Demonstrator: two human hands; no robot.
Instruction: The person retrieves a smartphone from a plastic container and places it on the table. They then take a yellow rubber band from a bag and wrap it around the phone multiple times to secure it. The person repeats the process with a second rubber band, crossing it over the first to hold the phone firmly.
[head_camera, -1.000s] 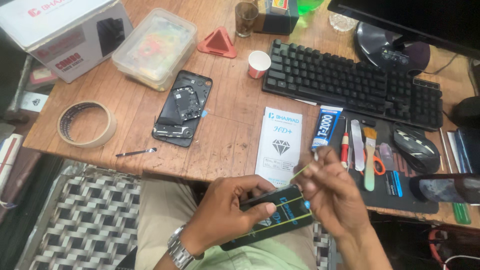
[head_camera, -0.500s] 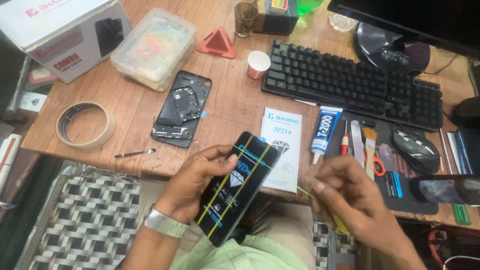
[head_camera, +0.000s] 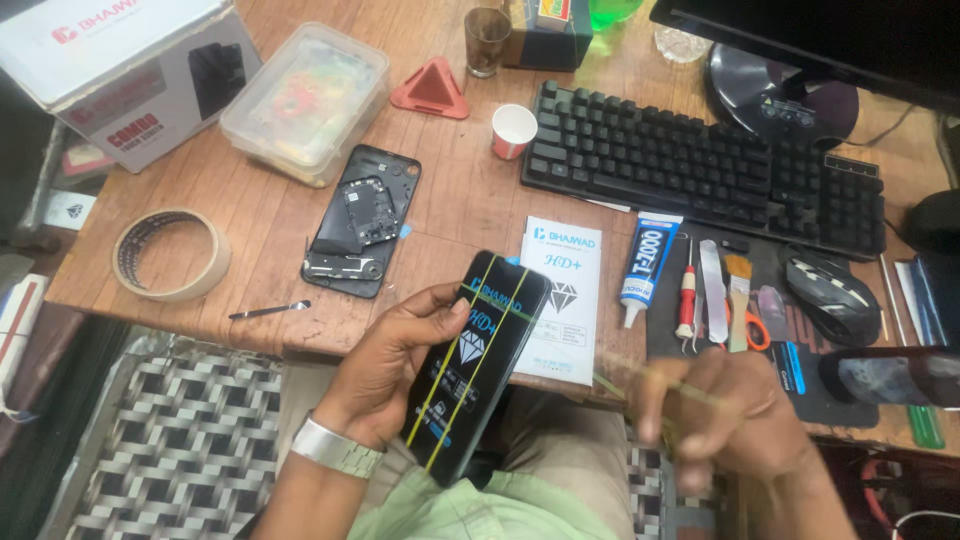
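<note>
My left hand (head_camera: 395, 365) grips a black phone screen (head_camera: 477, 365) by its left edge, tilted upright over my lap, with yellow rubber bands running along its length and one across near its top. My right hand (head_camera: 725, 415), blurred, pinches another thin yellowish rubber band (head_camera: 640, 375) stretched toward the screen's right side. A silver watch is on my left wrist. An opened black phone body (head_camera: 362, 222) lies on the wooden table (head_camera: 450, 190) above my left hand.
A white screen-protector packet (head_camera: 562, 300), a glue tube (head_camera: 645, 265), a small screwdriver (head_camera: 686, 300), a brush and scissors lie near the front edge. A black keyboard (head_camera: 700, 170), mouse (head_camera: 835, 295), paper cup (head_camera: 513, 130), tape roll (head_camera: 170, 255), plastic box (head_camera: 305, 100) and cardboard box (head_camera: 120, 70) stand around.
My left hand lifted the screen from flat on my lap and turned it upright. My right hand moved right and down, pulling a rubber band away from the screen.
</note>
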